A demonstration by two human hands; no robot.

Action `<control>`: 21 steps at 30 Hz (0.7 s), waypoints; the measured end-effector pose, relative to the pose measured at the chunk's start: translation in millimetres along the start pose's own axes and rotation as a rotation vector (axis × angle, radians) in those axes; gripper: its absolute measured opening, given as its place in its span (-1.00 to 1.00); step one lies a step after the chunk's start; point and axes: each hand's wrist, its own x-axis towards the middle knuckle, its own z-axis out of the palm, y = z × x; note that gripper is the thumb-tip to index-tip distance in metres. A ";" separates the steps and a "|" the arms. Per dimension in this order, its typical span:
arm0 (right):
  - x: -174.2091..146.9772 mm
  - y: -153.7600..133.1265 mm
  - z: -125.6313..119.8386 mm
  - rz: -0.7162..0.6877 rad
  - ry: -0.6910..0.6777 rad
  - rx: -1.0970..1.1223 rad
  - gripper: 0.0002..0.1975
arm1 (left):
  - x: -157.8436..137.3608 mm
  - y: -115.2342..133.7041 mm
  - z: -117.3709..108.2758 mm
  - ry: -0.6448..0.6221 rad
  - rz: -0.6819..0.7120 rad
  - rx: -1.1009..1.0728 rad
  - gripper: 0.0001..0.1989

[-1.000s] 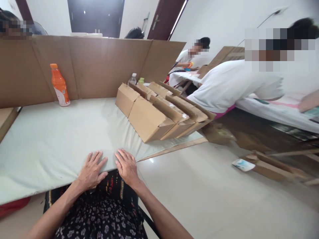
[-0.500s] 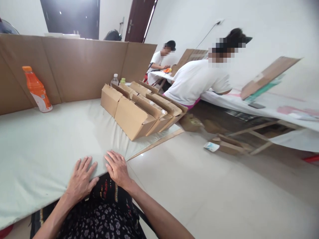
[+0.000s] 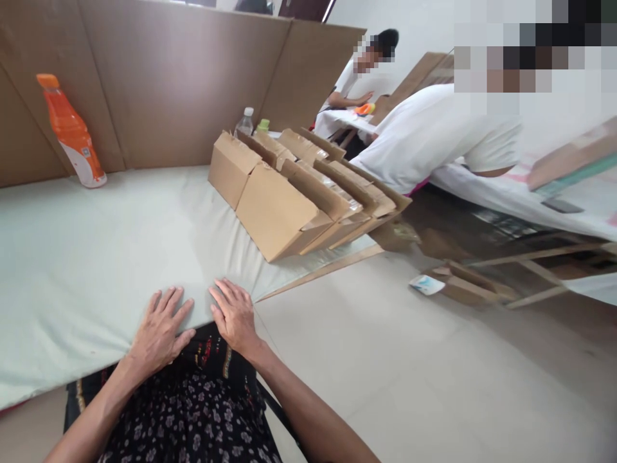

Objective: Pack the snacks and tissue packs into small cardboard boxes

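Bench [image 3: 318, 276]: draped with a pale cover [image 3: 130, 238]; bare edge strip visible on the right.
Left hand [image 3: 162, 329]: open, palm down, fingers spread, resting on the pale cover at the near edge; holds nothing.
Right hand [image 3: 235, 315]: open, palm down, fingers closer together and slightly bent, at the near edge just short of the near right corner; holds nothing.
Cartons [image 3: 279, 209]: open-topped, standing close together along the right edge, beyond the near right corner; apart from both hands.
Orange bottle [image 3: 74, 135]: at the far edge, toward the left, just beside the cardboard panel [image 3: 193, 83].
Clear bottle [image 3: 245, 122]: behind the cartons, near the far edge; lower part hidden.
Co-worker [image 3: 429, 132]: in a white shirt, beyond the right edge; hands not visible.
Change, viewpoint: over the last second the camera swung right, then dipped and turned partly back; the far edge now sits higher in view.
Change, hands: none of note; both remain at the near edge in the same pose.
Change, bench items: none seen; cartons and bottles keep their positions relative to the edges.
Meaning for the work: judged a pause in handling; the gaze has shifted, the objects have not.
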 end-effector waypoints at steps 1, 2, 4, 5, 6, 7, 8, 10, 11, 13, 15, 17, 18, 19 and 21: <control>0.2 -0.3 -0.3 0.003 -0.001 0.000 -0.59 | 0.2 -0.1 -0.5 -0.001 0.004 0.001 -0.48; 0.4 -0.5 -0.6 0.004 0.001 -0.001 -0.60 | 0.3 -0.3 -0.9 -0.001 0.009 0.002 -0.48; 0.9 -0.8 -1.1 0.000 0.014 -0.007 -0.60 | 0.5 -0.8 -1.5 0.001 0.020 0.004 -0.49; 1.1 -0.8 -1.2 -0.006 0.023 -0.011 -0.60 | 0.7 -1.0 -1.5 0.003 0.024 0.006 -0.49; 1.3 -0.8 -1.3 -0.014 0.029 -0.015 -0.61 | 0.8 -1.2 -1.5 0.005 0.026 0.007 -0.49; 1.4 -0.6 -1.3 -0.020 0.033 -0.019 -0.61 | 0.9 -1.4 -1.4 0.007 0.027 0.008 -0.49; 1.4 -0.4 -1.0 -0.022 0.034 -0.022 -0.61 | 1.1 -1.5 -1.2 0.010 0.026 0.009 -0.49; 1.2 0.3 -0.2 -0.018 0.027 -0.023 -0.61 | 1.3 -1.8 -0.6 0.014 0.025 0.010 -0.48; 1.1 0.7 0.4 -0.014 0.022 -0.023 -0.61 | 1.4 -1.9 -0.1 0.017 0.025 0.010 -0.48; 0.9 1.5 1.3 -0.004 0.010 -0.020 -0.60 | 1.4 -2.1 0.7 0.022 0.027 0.009 -0.49; 1.1 1.8 1.9 0.007 0.000 -0.018 -0.59 | 1.4 -2.3 1.4 0.029 0.027 0.005 -0.49; 1.7 1.3 2.1 0.012 -0.003 -0.013 -0.59 | 1.4 -2.4 1.5 0.036 0.023 0.003 -0.50; 2.2 0.8 2.1 0.010 0.001 -0.007 -0.60 | 1.5 -2.4 1.4 0.040 0.023 0.003 -0.50; 2.7 0.3 1.9 0.004 0.011 0.004 -0.60 | 1.7 -2.4 1.1 0.045 0.023 0.005 -0.51; 3.9 -0.2 0.5 -0.011 0.049 0.048 -0.62 | 2.0 -2.6 0.4 0.056 0.029 0.011 -0.52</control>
